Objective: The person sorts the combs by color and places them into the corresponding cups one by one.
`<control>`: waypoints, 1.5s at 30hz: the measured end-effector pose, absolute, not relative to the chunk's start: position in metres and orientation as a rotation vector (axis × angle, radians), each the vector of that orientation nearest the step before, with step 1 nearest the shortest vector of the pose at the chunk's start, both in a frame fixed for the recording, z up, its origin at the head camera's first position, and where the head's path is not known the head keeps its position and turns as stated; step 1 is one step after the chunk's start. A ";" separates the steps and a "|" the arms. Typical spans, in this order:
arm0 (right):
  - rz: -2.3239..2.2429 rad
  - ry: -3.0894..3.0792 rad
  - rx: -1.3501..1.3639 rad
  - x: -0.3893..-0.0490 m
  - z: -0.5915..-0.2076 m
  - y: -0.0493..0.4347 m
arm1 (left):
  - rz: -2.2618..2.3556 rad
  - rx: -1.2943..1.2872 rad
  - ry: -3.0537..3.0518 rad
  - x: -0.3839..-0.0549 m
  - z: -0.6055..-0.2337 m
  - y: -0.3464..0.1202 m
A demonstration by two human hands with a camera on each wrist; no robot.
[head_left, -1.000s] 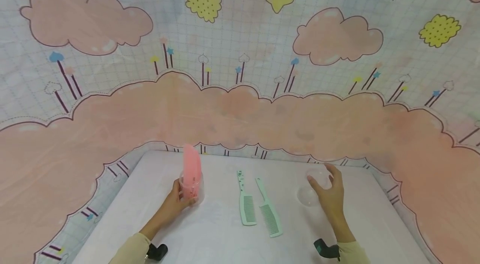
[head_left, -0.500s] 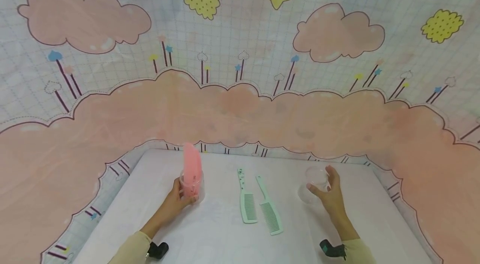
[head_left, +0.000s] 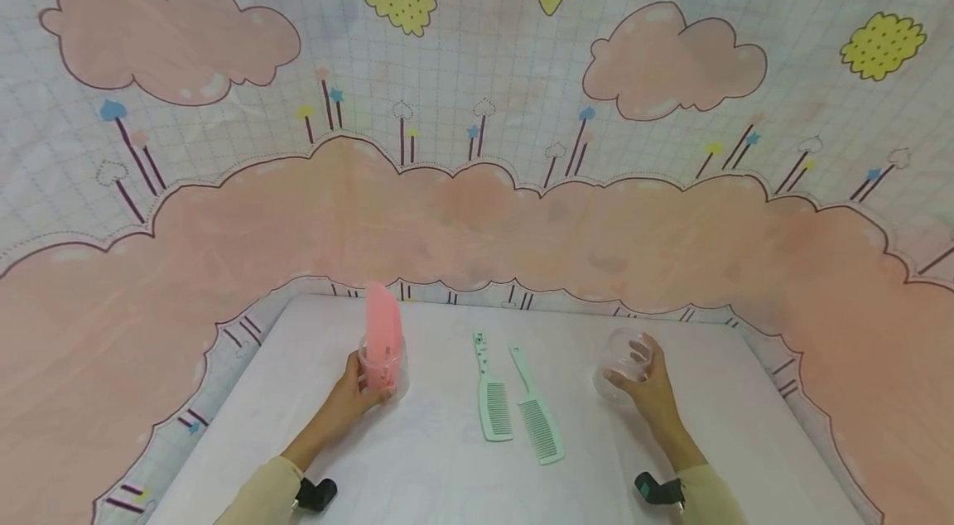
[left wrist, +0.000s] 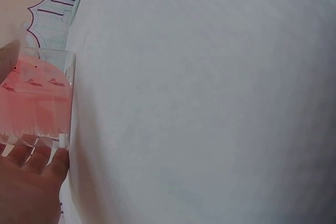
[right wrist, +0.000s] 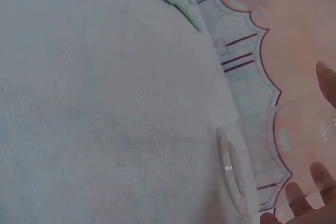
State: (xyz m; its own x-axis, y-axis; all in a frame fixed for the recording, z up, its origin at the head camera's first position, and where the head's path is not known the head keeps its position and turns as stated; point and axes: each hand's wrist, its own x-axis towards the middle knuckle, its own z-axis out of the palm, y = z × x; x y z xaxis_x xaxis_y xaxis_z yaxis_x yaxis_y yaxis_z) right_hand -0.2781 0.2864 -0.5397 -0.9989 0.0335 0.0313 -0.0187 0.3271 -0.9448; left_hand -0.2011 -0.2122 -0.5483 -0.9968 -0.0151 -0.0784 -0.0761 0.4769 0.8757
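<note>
On the left of the white table, my left hand (head_left: pixel 358 392) grips a clear plastic cup (head_left: pixel 403 376). A pink flat piece with a rounded edge (head_left: pixel 383 322) stands upright in it, rising well above the rim. Small dark printed marks show on the pink piece in the left wrist view. At the right, the fingers and thumb of my right hand (head_left: pixel 654 397) curve round a second clear cup (head_left: pixel 617 355), and some fingertips show through its wall. Its round base (right wrist: pixel 231 169) faces the tabletop in the right wrist view.
Two mint-green combs lie between the hands: a left comb (head_left: pixel 495 409) and a right comb (head_left: pixel 540 430), handles pointing away. The white table (head_left: pixel 447 492) ends at a wall cloth (head_left: pixel 477 235) with printed clouds.
My right hand has shifted slightly left and closed further round the right cup, its fingertips now showing through the wall. The left hand keeps its grip; the combs lie as before.
</note>
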 end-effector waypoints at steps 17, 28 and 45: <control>1.818 -2.587 0.014 -0.271 -0.541 0.291 | 1.551 -0.069 2.670 -0.201 -0.547 -0.212; 1.782 -2.597 0.001 -0.268 -0.544 0.290 | 1.448 -0.053 2.738 -0.200 -0.547 -0.213; 1.715 -2.621 -0.016 -0.270 -0.551 0.290 | 1.725 0.040 3.014 -0.176 -0.501 -0.207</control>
State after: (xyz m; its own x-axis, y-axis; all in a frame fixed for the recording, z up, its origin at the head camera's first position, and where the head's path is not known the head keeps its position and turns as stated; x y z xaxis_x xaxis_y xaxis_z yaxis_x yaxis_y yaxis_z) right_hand -0.2697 0.2897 -0.5513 -0.9999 0.0137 0.0026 0.0031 0.4003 -0.9164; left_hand -0.1762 -0.2066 -0.5006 -0.9453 -0.1420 0.2935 0.1812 0.5196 0.8350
